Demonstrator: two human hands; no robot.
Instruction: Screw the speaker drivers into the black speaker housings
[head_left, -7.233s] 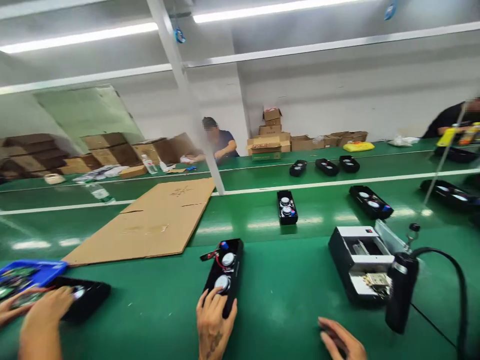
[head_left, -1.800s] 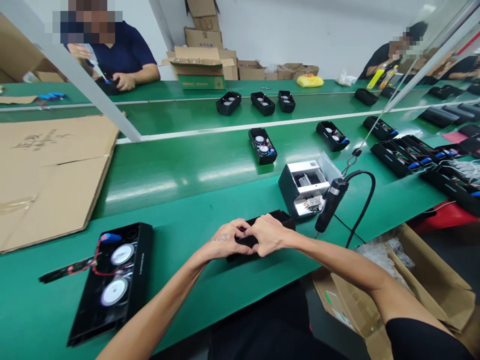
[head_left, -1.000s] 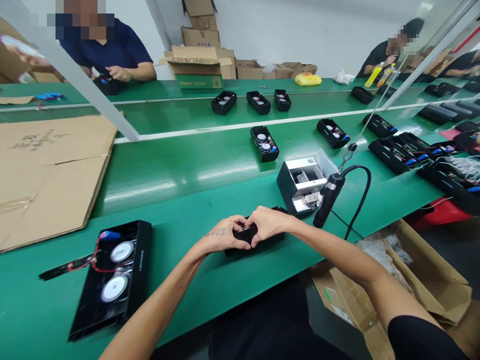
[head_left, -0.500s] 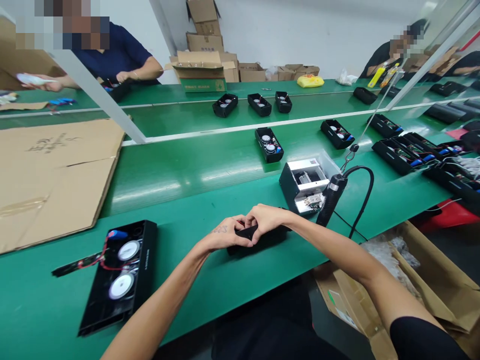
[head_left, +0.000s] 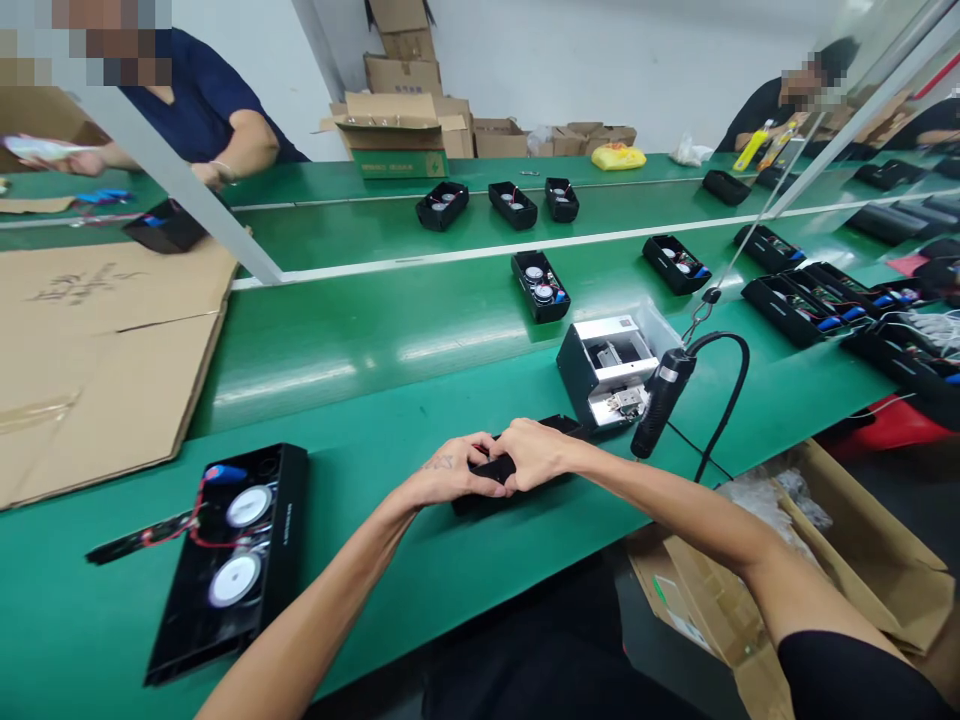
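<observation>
On the green bench in front of me lies a black speaker case (head_left: 551,477), partly covered by my hands. My left hand (head_left: 452,472) curls over its left end, thumb and fingers gripping the case. Close against it, my right hand (head_left: 536,455) also grips the case, fingertips pressed in near the left hand's. A small black piece shows between the two thumbs; its kind is hidden. To the left rests another open speaker case (head_left: 294,525) with two white round drivers, a blue battery and a thin circuit board hanging out on red wires.
An electric screwdriver (head_left: 664,400) hangs from a cord beside a screw feeder (head_left: 600,365). Flattened cardboard (head_left: 112,370) covers the left side. Several open speaker cases (head_left: 540,287) stand on the belt. An open carton (head_left: 862,560) is below right. Two co-workers sit opposite.
My hands stay on the case with only a slight shift of the fingers. Across the bench, a co-worker's black case has moved nearer, over the cardboard's edge. The view has shifted slightly.
</observation>
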